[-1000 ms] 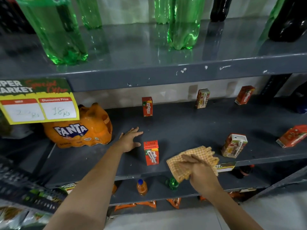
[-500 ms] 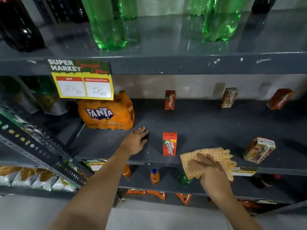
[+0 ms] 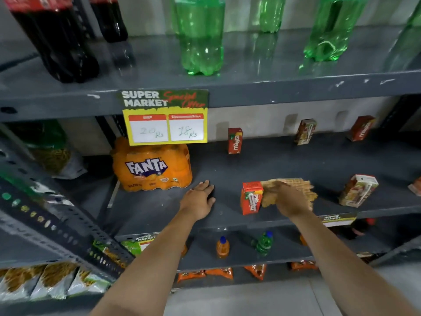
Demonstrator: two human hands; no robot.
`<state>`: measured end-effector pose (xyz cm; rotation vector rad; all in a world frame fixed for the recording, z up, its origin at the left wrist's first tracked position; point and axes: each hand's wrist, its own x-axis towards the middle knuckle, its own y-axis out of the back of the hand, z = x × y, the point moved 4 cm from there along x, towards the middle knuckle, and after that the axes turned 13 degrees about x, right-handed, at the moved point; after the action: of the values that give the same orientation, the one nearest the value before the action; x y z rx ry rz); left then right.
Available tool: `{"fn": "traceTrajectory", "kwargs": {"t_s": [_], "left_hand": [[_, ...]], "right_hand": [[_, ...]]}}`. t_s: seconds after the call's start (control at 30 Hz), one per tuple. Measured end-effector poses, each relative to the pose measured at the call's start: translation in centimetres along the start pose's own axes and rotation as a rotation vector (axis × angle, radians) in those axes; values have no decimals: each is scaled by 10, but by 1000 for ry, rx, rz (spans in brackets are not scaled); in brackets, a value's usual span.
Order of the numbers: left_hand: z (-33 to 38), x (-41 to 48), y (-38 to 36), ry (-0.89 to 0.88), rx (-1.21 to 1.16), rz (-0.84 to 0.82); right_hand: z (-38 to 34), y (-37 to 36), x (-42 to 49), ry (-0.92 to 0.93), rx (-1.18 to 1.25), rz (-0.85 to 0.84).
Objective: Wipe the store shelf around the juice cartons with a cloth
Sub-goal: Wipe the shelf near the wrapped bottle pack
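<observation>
A grey metal shelf (image 3: pixel 284 169) carries several small juice cartons. My right hand (image 3: pixel 286 198) presses a yellow checked cloth (image 3: pixel 296 187) flat on the shelf, right beside a red carton (image 3: pixel 250 198) near the front edge. My left hand (image 3: pixel 198 199) rests palm down on the shelf to the left of that carton, fingers apart and holding nothing. More cartons stand farther off: a red one (image 3: pixel 234 140) at the back, a brown one (image 3: pixel 305 131) and a red one (image 3: pixel 362 128) at the back right, and a tilted one (image 3: pixel 357 190) at the front right.
An orange Fanta multipack (image 3: pixel 151 168) sits left of my left hand. A yellow price sign (image 3: pixel 165 117) hangs from the upper shelf, which holds green bottles (image 3: pixel 200 35) and dark cola bottles (image 3: pixel 57 37). Small bottles (image 3: pixel 222 247) stand on the lower shelf.
My right hand has slid the cloth from the shelf's front edge inward, up against the right side of the red carton. My left hand stays on the shelf. The view has turned left.
</observation>
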<state>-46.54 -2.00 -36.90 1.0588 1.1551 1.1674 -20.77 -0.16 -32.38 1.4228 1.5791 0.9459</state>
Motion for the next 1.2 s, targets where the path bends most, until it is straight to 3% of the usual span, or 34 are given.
{"fn": "traceTrajectory", "kwargs": {"t_s": [0.13,0.23,0.37,0.47,0.6,0.73,0.93,1.07,1.13,1.2], "left_hand": [[-17,-7,6,-102,-95,8],[-43,-22,12,-127,-88,2],[-87,-40,17,-80,-6,-29],[-102,-46,16,-62,-24,-78],[-101,-48,17,-58,-59,-91],[-109,-56,18,-33,-124,-35],[-148,-70,19,161,-282,8],[-152,-70,30,268,-573,115],[-143,-71,38,404,-957,128],[-130,-69,43,448,-1447,75]], "right_hand": [[21,-8,-53,-130,-54,31],[17,-8,-92,-146,-141,-189],[-70,21,-132,-60,373,-509],[-139,9,-108,128,444,-364],[-182,-49,-42,193,176,-93],[-178,-86,-38,155,34,-173],[-178,-79,-65,108,-85,-325],[-219,-70,-50,152,441,-194],[-246,-76,-58,267,659,-165],[-265,-87,-74,404,729,-161]]}}
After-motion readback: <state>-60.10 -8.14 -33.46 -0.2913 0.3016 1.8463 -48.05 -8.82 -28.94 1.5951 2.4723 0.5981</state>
